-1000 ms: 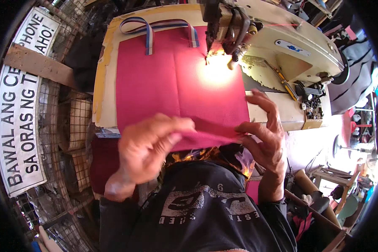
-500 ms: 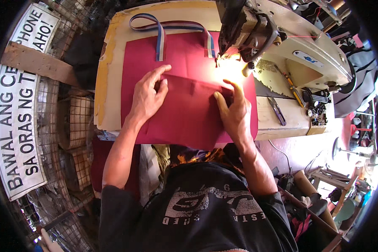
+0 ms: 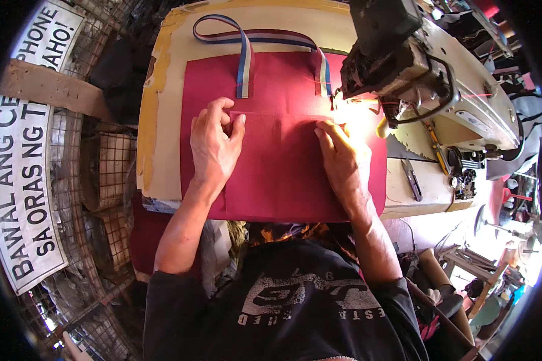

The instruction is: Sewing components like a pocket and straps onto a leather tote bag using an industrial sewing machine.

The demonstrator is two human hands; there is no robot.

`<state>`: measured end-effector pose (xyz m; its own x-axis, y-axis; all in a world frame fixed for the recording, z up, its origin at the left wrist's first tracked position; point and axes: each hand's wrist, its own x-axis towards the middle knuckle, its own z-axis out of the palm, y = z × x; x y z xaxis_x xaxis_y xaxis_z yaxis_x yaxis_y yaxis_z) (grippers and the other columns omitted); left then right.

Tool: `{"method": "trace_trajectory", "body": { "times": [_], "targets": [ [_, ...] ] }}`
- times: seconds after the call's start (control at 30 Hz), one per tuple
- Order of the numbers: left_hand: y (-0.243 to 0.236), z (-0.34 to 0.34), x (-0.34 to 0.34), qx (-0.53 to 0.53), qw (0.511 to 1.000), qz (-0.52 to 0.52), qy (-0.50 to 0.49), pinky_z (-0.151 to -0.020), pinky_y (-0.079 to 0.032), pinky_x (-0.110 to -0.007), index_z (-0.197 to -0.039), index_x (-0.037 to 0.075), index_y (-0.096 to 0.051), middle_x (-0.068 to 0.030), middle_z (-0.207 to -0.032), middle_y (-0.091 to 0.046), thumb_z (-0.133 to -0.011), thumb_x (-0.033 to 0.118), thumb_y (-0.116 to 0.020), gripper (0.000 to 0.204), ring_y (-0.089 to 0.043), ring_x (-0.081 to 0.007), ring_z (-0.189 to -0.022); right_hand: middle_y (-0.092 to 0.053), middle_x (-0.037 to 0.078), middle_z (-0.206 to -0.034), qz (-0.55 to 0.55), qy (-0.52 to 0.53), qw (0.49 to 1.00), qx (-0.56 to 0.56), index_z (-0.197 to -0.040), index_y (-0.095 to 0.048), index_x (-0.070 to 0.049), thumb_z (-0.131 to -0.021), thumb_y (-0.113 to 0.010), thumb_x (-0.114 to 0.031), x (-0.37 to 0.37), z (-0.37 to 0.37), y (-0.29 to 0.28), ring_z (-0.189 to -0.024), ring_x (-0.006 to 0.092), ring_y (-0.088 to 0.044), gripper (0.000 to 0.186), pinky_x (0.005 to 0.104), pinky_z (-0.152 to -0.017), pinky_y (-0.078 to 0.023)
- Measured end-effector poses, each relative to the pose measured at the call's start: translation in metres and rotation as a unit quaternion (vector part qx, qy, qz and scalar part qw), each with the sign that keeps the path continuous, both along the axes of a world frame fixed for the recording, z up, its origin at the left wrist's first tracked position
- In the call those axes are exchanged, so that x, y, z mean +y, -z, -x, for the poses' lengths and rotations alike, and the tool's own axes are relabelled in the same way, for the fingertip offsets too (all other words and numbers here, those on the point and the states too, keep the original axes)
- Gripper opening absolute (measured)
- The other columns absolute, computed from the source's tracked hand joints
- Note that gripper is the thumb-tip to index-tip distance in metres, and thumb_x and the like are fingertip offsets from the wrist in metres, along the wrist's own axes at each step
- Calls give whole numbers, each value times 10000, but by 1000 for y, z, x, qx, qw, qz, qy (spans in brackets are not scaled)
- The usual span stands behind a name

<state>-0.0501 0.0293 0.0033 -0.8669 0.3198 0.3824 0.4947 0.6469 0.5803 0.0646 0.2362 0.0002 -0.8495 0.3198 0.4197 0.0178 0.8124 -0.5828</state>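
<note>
My left hand rests on the left of a smaller red fabric piece, with fingers apart and bent near its upper edge. My right hand lies on the right of that piece, fingers curled loosely onto it, thumb a little apart. The piece lies flat on a larger red panel. A striped strap loops beyond the panel's top, its two ends lying on the red fabric. Just beyond my right hand is the sewing machine's head, its lamp glaring on the fabric.
The cream table carries black-handled snips, a yellow cutter and machine parts at right. A wire grid with a sign and wooden slat stands at left. Rolls and clutter sit at lower right.
The small piece, lifted and pinched between both hands a second ago, now lies flat on the panel. Both hands moved forward onto it and loosened. The table appears slightly lower and further right in view.
</note>
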Motion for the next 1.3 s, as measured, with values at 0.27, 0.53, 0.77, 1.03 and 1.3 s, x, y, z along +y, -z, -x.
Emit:
{"method": "trace_trajectory", "body": {
  "times": [0.27,0.53,0.77,1.03,1.3],
  "targets": [
    [9,2,-1,17,999,-28,14,-642,-478,-331,-1204,67,-564,-10,-648,-534,-805,-12,-798,469,-536,-150,-606,-664,146,-913,-12,35,999,-13,-1103,-741,-91,-919,-716,-131,-1,-3,4,-800,322,-656,190,408,-687,-537],
    [5,3,0,26,999,-19,14,-737,-491,-345,-1277,79,-559,12,-680,-568,-800,-14,-796,541,-553,-138,-647,-690,135,-911,-44,30,997,-55,-1131,-759,-89,-942,-696,-88,5,-6,-1,-807,286,-691,199,361,-721,-544],
    [6,3,-1,-41,999,-26,1,-890,-453,-422,-1348,66,-505,33,-674,-541,-796,4,-798,628,-581,-160,-688,-616,132,-924,-23,32,998,-46,-1106,-744,-128,-908,-735,-118,7,-4,5,-834,308,-623,199,409,-705,-522],
    [8,3,-1,-31,997,-66,20,-710,-504,-283,-1466,56,-447,5,-689,-558,-822,-74,-757,726,-556,-101,-645,-650,111,-941,-15,37,996,-80,-1174,-754,-103,-916,-707,-20,7,-4,3,-828,237,-655,275,324,-744,-528],
    [7,4,-1,-55,995,-80,16,-685,-495,-263,-1504,46,-407,9,-690,-544,-823,-99,-738,772,-539,-89,-646,-651,130,-983,11,27,996,-81,-1124,-740,-117,-875,-748,-54,7,-4,7,-877,312,-606,256,420,-762,-482]
  ]
}}
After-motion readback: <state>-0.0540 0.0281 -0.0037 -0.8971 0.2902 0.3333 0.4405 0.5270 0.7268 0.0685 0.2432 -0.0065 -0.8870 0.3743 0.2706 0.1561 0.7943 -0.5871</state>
